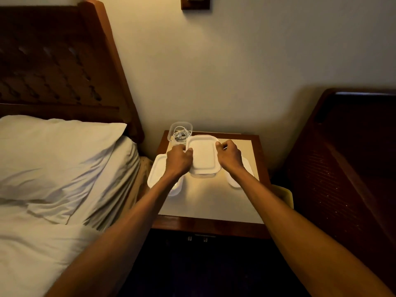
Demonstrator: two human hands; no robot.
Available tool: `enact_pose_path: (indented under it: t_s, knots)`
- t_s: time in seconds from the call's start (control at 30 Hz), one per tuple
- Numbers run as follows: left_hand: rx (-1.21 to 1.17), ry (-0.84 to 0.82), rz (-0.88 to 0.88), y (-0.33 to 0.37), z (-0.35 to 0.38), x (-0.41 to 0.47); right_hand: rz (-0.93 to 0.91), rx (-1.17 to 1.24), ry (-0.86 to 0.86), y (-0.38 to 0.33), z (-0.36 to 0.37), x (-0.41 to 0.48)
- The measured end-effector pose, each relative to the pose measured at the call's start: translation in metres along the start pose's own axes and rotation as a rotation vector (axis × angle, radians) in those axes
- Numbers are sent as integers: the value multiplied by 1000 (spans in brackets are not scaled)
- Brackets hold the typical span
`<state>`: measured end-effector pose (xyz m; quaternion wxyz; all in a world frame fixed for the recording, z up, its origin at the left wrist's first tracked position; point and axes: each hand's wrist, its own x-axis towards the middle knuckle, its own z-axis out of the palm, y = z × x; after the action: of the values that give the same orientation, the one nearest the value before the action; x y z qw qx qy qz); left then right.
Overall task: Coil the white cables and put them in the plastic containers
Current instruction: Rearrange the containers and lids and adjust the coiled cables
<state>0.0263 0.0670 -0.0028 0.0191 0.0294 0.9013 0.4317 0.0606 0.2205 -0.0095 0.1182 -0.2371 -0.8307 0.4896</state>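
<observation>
A lidded plastic container (203, 156) sits in the middle of the nightstand (205, 202). My left hand (179, 160) grips its left edge and my right hand (229, 156) grips its right edge, fingers curled over the white lid. Behind it, at the back left, an open clear container (173, 128) holds a coiled white cable (181, 135). A second lidded container (157, 175) lies at the left edge, partly under my left wrist. Another white lid or container (235, 182) shows at the right, mostly hidden by my right forearm.
A bed with a white pillow (64, 157) and wooden headboard (53, 61) stands close on the left. A dark wooden piece of furniture (353, 157) stands on the right. The wall runs right behind the nightstand. A yellow object (286, 195) sits past the nightstand's right edge.
</observation>
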Motion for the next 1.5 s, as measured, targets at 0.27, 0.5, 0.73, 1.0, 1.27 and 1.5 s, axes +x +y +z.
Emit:
enact_pose_path:
  t_s: [0.27, 0.5, 0.73, 1.0, 1.27, 1.5]
  knots:
    - [137, 126, -20, -45, -77, 24, 1, 130, -296, -58, 54, -17]
    - [209, 35, -73, -81, -84, 28, 53, 33, -387, -48, 85, -29]
    - [195, -41, -44, -82, -77, 27, 86, 22, -387, -41, 77, -30]
    - [258, -50, -54, -76, -77, 25, 125, 58, -428, -39, 71, -34]
    - [121, 62, 41, -56, -79, 70, 139, 69, -325, -35, 61, 9]
    - [131, 0, 3, -48, -61, 145, 109, -1, -236, -34, 83, 83]
